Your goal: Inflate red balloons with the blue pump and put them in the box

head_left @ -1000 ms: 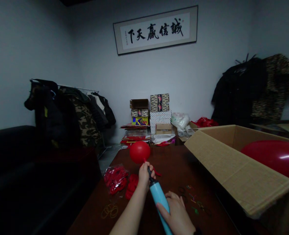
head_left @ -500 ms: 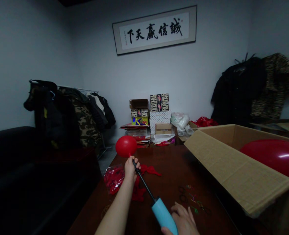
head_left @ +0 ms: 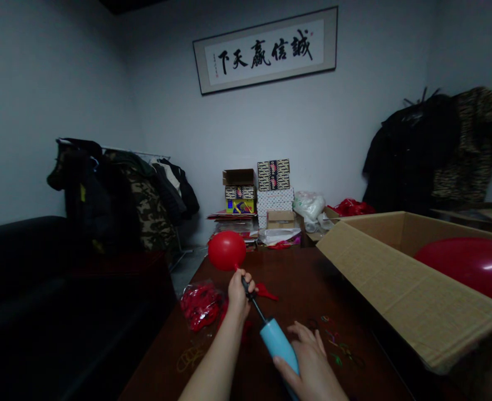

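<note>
My left hand is closed around the black end of a hand balloon pump, where the neck of a small, partly inflated red balloon meets it. The balloon stands above my fist. A dark rod joins that end to the pump's light blue barrel. My right hand grips the barrel from the right, thumb across it and fingers partly stretched along its far side. Beside my left forearm lies a clear bag of red balloons. A loose red balloon shows just beyond my left hand.
Brown table under my hands. Coloured bands lie right of my right hand, tan rubber bands at the left. An open cardboard box on the right holds a big red balloon. Boxes are stacked behind.
The blue barrel has slid up the rod towards my left hand, so less rod shows. My left hand and the balloon have shifted right; the balloon looks slightly bigger.
</note>
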Demonstrator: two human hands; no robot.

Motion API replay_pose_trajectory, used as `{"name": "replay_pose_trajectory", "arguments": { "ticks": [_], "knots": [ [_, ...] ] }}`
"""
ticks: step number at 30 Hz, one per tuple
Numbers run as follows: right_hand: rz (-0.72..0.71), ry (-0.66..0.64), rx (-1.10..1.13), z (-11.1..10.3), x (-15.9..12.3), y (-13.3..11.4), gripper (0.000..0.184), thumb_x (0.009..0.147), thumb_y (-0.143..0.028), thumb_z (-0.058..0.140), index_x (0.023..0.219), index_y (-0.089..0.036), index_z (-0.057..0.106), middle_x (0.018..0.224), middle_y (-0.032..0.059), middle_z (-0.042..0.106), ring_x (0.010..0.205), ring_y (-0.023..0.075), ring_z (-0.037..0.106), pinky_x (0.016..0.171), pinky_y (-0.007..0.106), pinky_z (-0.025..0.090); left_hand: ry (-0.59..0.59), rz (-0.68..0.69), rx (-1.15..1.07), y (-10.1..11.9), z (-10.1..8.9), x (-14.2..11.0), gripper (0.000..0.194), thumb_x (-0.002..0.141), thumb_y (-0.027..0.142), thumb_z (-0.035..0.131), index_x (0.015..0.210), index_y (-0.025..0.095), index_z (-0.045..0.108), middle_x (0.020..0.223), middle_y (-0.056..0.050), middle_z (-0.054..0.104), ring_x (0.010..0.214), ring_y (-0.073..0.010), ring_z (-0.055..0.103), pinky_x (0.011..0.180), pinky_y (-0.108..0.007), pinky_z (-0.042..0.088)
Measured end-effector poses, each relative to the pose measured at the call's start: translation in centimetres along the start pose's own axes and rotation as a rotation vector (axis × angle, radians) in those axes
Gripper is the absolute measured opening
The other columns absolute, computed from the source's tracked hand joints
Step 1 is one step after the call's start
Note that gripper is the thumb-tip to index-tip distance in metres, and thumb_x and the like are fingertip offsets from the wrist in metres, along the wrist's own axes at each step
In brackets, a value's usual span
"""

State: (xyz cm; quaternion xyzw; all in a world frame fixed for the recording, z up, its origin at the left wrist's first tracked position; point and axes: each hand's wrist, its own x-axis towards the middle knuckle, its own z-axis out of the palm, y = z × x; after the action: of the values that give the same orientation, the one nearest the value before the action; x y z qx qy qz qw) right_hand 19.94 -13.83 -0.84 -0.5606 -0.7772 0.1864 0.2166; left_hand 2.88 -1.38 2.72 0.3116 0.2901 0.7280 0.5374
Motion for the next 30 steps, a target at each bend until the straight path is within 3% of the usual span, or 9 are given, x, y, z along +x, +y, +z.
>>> {"name": "replay_pose_trajectory", "arguments": {
  "ticks": [3, 7, 17, 22, 30],
  "knots": [
    [0.017, 0.067, 0.051, -0.2, 1.2, -0.8, 0.050, 0.085, -0.055, 0.038, 0.104, -0.017, 0.065, 0.131, 0.0121, 0.051, 0.131, 0.0304, 0.034, 0.111, 0.055, 0.009, -0.032, -0.060, 0.051, -1.4, 0.6, -1.0, 0.031, 0.073, 0.045, 0.059, 0.076, 0.022, 0.040, 0.055, 0.009, 0.042, 0.035, -0.0047, 0.034, 0.038, -0.020, 0.035],
    [0.052, 0.036, 0.106, 0.6, 1.6, -0.9, 0.050, 0.084, -0.055, 0.039, 0.102, -0.016, 0.065, 0.130, 0.0123, 0.051, 0.129, 0.0310, 0.036, 0.111, 0.053, 0.012, -0.078, -0.114, 0.095, -2.2, 0.6, -1.8, 0.036, 0.070, 0.050, 0.061, 0.075, 0.022, 0.038, 0.054, 0.010, 0.043, 0.033, -0.0049, 0.035, 0.039, -0.022, 0.040],
    [0.072, 0.018, 0.076, 1.4, 1.1, -0.5, 0.047, 0.084, -0.055, 0.040, 0.103, -0.021, 0.064, 0.124, 0.0102, 0.056, 0.126, 0.0313, 0.040, 0.110, 0.054, 0.015, -0.032, -0.051, 0.089, -2.4, 0.1, -1.3, 0.034, 0.072, 0.048, 0.059, 0.072, 0.022, 0.037, 0.050, 0.010, 0.042, 0.030, -0.0047, 0.034, 0.036, -0.020, 0.036],
    [0.048, -0.009, 0.011, 1.7, 0.1, 0.4, 0.049, 0.083, -0.058, 0.040, 0.103, -0.020, 0.064, 0.127, 0.0118, 0.054, 0.130, 0.0321, 0.037, 0.110, 0.056, 0.012, 0.014, 0.002, 0.075, -1.2, -0.4, -0.4, 0.029, 0.073, 0.043, 0.058, 0.071, 0.022, 0.039, 0.050, 0.010, 0.042, 0.031, -0.0048, 0.033, 0.038, -0.021, 0.036],
    [0.004, -0.018, -0.074, 3.5, -1.5, 2.8, 0.053, 0.075, -0.065, 0.049, 0.097, -0.020, 0.066, 0.124, 0.0127, 0.058, 0.128, 0.0345, 0.039, 0.108, 0.061, 0.014, 0.098, 0.074, 0.069, 2.2, -3.2, 1.7, 0.026, 0.071, 0.039, 0.060, 0.071, 0.021, 0.040, 0.051, 0.011, 0.042, 0.033, -0.0046, 0.035, 0.041, -0.021, 0.036]
  ]
}}
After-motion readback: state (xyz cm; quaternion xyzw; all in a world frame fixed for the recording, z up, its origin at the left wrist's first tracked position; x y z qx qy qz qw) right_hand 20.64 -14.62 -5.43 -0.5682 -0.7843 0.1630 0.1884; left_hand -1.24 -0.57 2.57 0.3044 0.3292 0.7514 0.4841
